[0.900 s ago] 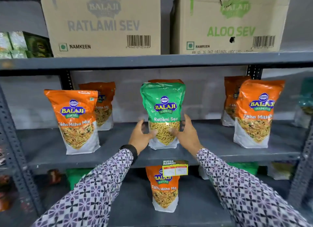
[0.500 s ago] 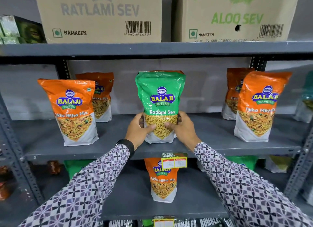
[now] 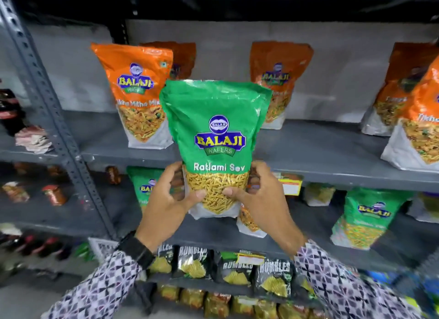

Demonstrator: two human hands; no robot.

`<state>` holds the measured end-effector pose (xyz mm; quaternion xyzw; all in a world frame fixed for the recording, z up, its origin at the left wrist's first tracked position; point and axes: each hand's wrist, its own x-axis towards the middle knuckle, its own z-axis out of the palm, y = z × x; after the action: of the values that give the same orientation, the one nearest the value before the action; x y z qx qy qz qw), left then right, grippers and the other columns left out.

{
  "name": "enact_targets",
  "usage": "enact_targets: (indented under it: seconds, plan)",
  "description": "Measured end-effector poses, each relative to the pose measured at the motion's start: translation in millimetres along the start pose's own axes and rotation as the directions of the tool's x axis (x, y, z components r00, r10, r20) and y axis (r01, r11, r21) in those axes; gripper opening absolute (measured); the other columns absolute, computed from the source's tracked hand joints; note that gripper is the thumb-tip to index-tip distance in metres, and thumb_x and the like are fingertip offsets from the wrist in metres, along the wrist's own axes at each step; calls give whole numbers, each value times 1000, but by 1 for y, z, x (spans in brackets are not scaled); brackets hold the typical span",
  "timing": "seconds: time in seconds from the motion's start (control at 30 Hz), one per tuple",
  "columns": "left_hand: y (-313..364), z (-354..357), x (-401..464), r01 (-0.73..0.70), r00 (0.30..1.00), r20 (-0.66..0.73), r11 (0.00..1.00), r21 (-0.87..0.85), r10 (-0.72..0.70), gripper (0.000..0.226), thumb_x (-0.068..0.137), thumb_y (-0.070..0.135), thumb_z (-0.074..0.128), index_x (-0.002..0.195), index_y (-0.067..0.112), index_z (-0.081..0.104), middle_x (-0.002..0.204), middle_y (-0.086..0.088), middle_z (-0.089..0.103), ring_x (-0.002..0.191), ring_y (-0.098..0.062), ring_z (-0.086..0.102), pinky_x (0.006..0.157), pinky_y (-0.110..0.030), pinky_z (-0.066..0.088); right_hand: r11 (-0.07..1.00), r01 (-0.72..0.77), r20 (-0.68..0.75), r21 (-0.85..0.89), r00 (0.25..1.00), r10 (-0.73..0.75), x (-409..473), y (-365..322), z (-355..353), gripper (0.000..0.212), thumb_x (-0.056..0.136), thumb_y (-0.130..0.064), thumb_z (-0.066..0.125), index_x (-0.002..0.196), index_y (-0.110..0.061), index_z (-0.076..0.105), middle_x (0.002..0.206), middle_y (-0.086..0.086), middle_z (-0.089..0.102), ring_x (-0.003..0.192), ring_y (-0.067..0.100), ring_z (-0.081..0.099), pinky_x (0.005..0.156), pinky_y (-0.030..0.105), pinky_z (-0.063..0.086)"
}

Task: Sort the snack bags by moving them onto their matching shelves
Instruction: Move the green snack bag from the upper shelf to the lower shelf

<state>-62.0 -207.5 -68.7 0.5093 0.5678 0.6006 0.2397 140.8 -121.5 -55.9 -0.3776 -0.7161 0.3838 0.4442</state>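
I hold a green Ratlami Sev bag [image 3: 217,133] upright in front of the shelves, off the shelf surface. My left hand [image 3: 166,207] grips its lower left side and my right hand [image 3: 263,199] its lower right, thumbs on the clear window. Orange Tikha Mitha Mix bags [image 3: 140,95] stand on the upper grey shelf [image 3: 320,157], with more at the right [image 3: 418,119]. Green bags stand on the shelf below, one [image 3: 365,218] at the right and one [image 3: 146,188] partly hidden behind my left hand. An orange bag [image 3: 249,223] shows below my right hand.
A slotted grey upright [image 3: 54,119] stands at the left, with jars and bottles [image 3: 52,195] on the shelves beyond it. Black Rumbles chip bags [image 3: 232,271] fill the lower shelf. Yellow price tags [image 3: 288,185] hang on the shelf edges.
The green bag has been lifted off the upper shelf and drawn toward me and down. The view has tilted down, so the cardboard boxes are gone and lower shelves show.
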Motion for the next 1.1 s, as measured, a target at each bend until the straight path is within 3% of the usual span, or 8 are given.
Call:
enact_targets:
  seconds: [0.2,0.3,0.4,0.47,0.6,0.73,0.9,1.1]
  plan:
    - [-82,-18,-43,225,973,25,970,94,-228,73,79,35,88,141,45,51,141,13,66,131,-13,63,107,-39,51,984,-169,117,-56,978,175,-35,71,56,57,72,-33,93,110,-47,53,115,-13,75,106,8,73,91,44,62]
    - [-119,-16,-50,316,945,44,941,121,-323,73,84,25,86,141,44,46,140,12,63,127,-9,61,111,-42,47,967,-237,167,-89,954,249,-42,105,80,55,77,-28,90,109,-45,49,114,-17,72,106,2,69,91,34,60]
    - [-155,-10,-39,348,931,49,921,177,-361,70,85,14,83,141,37,48,131,14,68,114,7,66,110,-42,51,955,-277,164,-110,942,292,-36,140,100,55,77,-26,89,114,-34,49,115,-15,72,110,9,69,96,47,60]
    - [-174,-4,-26,352,930,42,916,192,-366,67,84,13,83,138,35,49,128,18,67,111,5,67,109,-44,51,949,-290,155,-126,939,307,-23,160,111,54,79,-21,88,117,-27,50,111,-16,69,109,12,69,95,49,60]
    - [-201,11,9,337,935,23,907,251,-354,61,85,15,83,136,26,51,128,11,64,125,-20,61,112,-50,48,943,-280,126,-178,944,304,10,189,126,57,80,-15,87,121,-17,47,113,-5,72,106,19,69,88,40,58]
    - [-232,21,32,348,932,-8,886,306,-363,61,81,17,85,133,21,52,132,-2,66,124,-26,62,111,-53,50,929,-286,104,-237,943,317,35,215,137,54,81,-11,86,116,-16,45,112,4,74,101,25,70,80,37,55]
    - [-252,31,38,332,942,-67,878,345,-330,52,85,9,82,126,18,52,120,2,62,114,-22,61,107,-42,50,927,-272,105,-259,946,307,40,238,145,49,83,-8,83,114,-13,46,104,1,69,92,17,63,64,23,44]
    - [-261,37,27,372,928,-129,880,295,-349,66,88,10,81,144,15,47,123,1,64,111,-17,62,97,-34,50,947,-282,111,-154,947,300,33,250,144,67,82,-14,85,137,-21,47,128,1,72,119,18,67,103,47,57]
